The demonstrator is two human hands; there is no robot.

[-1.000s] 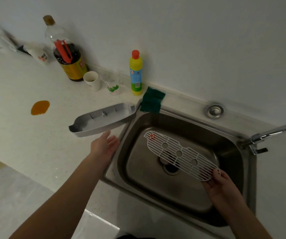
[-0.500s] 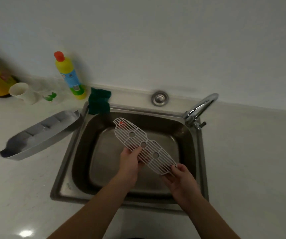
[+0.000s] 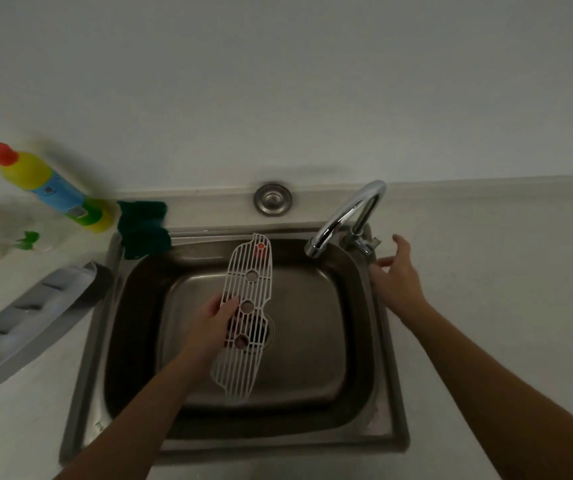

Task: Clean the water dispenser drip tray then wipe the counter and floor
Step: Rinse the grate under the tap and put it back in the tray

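Note:
My left hand grips the white slotted drip tray grate by its middle and holds it lengthwise over the steel sink. A small red float shows at the grate's far end. The grey drip tray base lies on the white counter left of the sink. My right hand is open, fingers spread, right beside the handle of the chrome tap at the sink's back right corner.
A green sponge rests on the sink's back left corner. A yellow detergent bottle with a red cap stands beside it. A round steel cap sits behind the basin. White counter stretches to the right.
My right hand has let go of the grate and moved to the tap handle. My left hand alone now holds the grate, turned lengthwise. The view has shifted right.

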